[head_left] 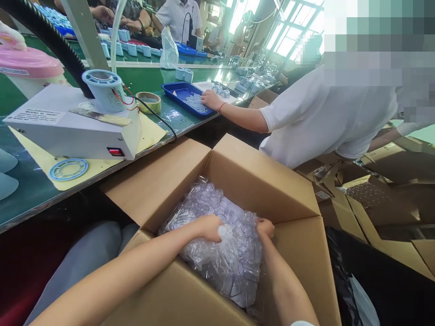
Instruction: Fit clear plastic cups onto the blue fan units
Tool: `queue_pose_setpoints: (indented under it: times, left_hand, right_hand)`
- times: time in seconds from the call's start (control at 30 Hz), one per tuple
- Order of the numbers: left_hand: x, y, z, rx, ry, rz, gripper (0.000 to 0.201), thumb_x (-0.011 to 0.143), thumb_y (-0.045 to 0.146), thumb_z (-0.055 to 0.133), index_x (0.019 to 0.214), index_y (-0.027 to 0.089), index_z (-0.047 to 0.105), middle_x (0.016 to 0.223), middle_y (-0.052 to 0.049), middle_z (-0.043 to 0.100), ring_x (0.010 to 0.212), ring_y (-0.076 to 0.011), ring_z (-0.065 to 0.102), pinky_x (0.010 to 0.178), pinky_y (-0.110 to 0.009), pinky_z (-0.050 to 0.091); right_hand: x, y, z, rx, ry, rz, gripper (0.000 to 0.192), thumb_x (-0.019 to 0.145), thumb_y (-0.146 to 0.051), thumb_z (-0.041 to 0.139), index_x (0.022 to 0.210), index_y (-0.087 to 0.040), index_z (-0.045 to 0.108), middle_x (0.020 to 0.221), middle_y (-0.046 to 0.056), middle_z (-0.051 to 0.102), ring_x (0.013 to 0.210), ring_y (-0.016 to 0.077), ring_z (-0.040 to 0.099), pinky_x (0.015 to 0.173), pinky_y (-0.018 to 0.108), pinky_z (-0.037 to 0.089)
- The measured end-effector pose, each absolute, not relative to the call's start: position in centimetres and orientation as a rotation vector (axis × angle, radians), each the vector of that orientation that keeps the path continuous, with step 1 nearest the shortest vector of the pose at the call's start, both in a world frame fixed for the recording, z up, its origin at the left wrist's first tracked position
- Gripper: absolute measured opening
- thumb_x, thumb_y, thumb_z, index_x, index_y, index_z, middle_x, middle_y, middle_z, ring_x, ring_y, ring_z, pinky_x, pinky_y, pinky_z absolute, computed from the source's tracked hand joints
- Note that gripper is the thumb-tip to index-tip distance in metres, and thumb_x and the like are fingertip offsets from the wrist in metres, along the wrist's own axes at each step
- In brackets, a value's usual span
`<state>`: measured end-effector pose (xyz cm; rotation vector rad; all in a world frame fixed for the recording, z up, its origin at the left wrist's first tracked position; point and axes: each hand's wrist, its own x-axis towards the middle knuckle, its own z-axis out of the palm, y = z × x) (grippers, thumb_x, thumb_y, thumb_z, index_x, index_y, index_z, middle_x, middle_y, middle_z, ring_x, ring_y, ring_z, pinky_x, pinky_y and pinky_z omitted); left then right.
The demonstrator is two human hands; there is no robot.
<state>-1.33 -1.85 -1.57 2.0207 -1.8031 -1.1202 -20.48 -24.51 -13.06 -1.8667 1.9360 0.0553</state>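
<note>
Green workbench (176, 120) in busy workshop, both hands' fingers gripping bagged clear parts (224, 244) in carton (258, 181)

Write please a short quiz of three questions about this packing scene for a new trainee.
1. True or false: both hands grip the clear plastic bag inside the cardboard box.
2. Where does the co-worker's hand rest? A) blue tray B) tape roll C) white machine
3. Which colour is the workbench top?

Key:
1. True: left hand and right hand both hold it.
2. A, the blue tray.
3. Green.
</note>
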Motion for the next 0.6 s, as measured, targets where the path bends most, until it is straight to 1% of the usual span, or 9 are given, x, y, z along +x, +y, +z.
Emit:
queue_pose_setpoints:
  times: [0.13, 0.2, 0.27, 0.33, 0.4, 0.43, 0.47, 0.53, 0.6]
  left_hand:
    - [-1.3, -1.8, -1.6, 1.999, -1.803, -1.129, 0.024, 0.061, 0.026, 0.062, 0.083, 0.017, 0.066, 0.078, -0.007, 0.067, 0.075, -0.0248, 0.063, 0.067, -0.033, 0.050]
    - [-1.3, -1.8, -1.4, 1.964, -1.810, -1.125, 0.022, 0.060, 0.024, 0.063, 0.081, 0.016, 0.066, 0.081, -0.007, 0.067, 0.081, -0.0258, 0.063, 0.072, -0.034, 0.050]
    - [-1.3, -1.8, -1.0, 1.894, -1.822, -1.104, 0.019, 0.062, 0.022, 0.063, 0.080, 0.016, 0.066, 0.089, -0.008, 0.067, 0.095, -0.0269, 0.060, 0.080, -0.033, 0.049]
    - [-1.3, -1.7, -0.6, 1.791, -1.841, -1.079, 0.018, 0.063, 0.019, 0.063, 0.081, 0.017, 0.067, 0.101, -0.008, 0.065, 0.114, -0.0265, 0.051, 0.088, -0.030, 0.045]
    - [-1.4, -1.7, -0.2, 1.688, -1.861, -1.067, 0.019, 0.063, 0.018, 0.064, 0.082, 0.018, 0.067, 0.109, -0.006, 0.063, 0.123, -0.0248, 0.042, 0.094, -0.028, 0.041]
    - [-1.4, -1.7, -0.1, 1.649, -1.867, -1.071, 0.018, 0.063, 0.018, 0.065, 0.081, 0.018, 0.066, 0.110, -0.005, 0.063, 0.121, -0.0239, 0.044, 0.095, -0.027, 0.040]
    - [-1.5, -1.7, 0.0, 1.624, -1.870, -1.083, 0.017, 0.063, 0.017, 0.065, 0.080, 0.018, 0.066, 0.107, -0.004, 0.064, 0.115, -0.0228, 0.050, 0.092, -0.026, 0.041]
    - [-1.6, -1.7, 0.0, 1.622, -1.856, -1.119, 0.012, 0.063, 0.016, 0.064, 0.075, 0.016, 0.065, 0.092, -0.002, 0.068, 0.091, -0.0189, 0.060, 0.080, -0.024, 0.045]
    - [-1.6, -1.7, -0.1, 1.656, -1.824, -1.154, 0.008, 0.064, 0.015, 0.062, 0.071, 0.014, 0.064, 0.074, 0.000, 0.066, 0.072, -0.0153, 0.059, 0.066, -0.021, 0.044]
  right_hand:
    - [-20.6, -25.1, -9.8, -2.032, 1.679, 0.044, 0.018, 0.088, -0.031, 0.054, 0.094, -0.015, 0.061, 0.099, 0.005, 0.063, 0.088, 0.0152, 0.060, 0.080, 0.035, 0.050]
    - [-20.3, -25.1, -7.8, -2.103, 1.529, -0.012, 0.016, 0.086, -0.029, 0.056, 0.090, -0.014, 0.062, 0.095, 0.004, 0.064, 0.087, 0.0150, 0.060, 0.081, 0.036, 0.049]
    - [-19.7, -24.1, -5.9, -2.139, 1.352, -0.065, 0.013, 0.083, -0.027, 0.060, 0.085, -0.014, 0.063, 0.088, 0.004, 0.066, 0.083, 0.0156, 0.061, 0.079, 0.035, 0.049]
    - [-18.9, -22.0, -4.6, -2.134, 1.130, -0.076, 0.011, 0.076, -0.027, 0.065, 0.078, -0.016, 0.065, 0.078, 0.004, 0.067, 0.075, 0.0171, 0.062, 0.074, 0.034, 0.050]
    - [-18.0, -19.2, -3.9, -2.091, 0.911, -0.055, 0.014, 0.068, -0.030, 0.069, 0.074, -0.018, 0.068, 0.072, 0.003, 0.068, 0.069, 0.0182, 0.062, 0.069, 0.032, 0.051]
    - [-17.5, -17.9, -3.8, -2.061, 0.823, -0.042, 0.016, 0.066, -0.033, 0.070, 0.075, -0.019, 0.069, 0.072, 0.003, 0.069, 0.068, 0.0183, 0.063, 0.067, 0.031, 0.051]
    - [-17.0, -16.7, -3.9, -2.028, 0.757, -0.033, 0.020, 0.066, -0.036, 0.070, 0.076, -0.019, 0.069, 0.074, 0.003, 0.070, 0.069, 0.0182, 0.063, 0.067, 0.030, 0.051]
    - [-16.2, -15.6, -4.5, -1.967, 0.703, -0.023, 0.026, 0.066, -0.040, 0.070, 0.080, -0.018, 0.069, 0.076, 0.003, 0.070, 0.070, 0.0174, 0.064, 0.066, 0.029, 0.051]
    - [-15.9, -16.2, -5.3, -1.925, 0.748, -0.039, 0.029, 0.070, -0.041, 0.068, 0.085, -0.017, 0.068, 0.082, 0.004, 0.070, 0.072, 0.0163, 0.064, 0.067, 0.029, 0.052]
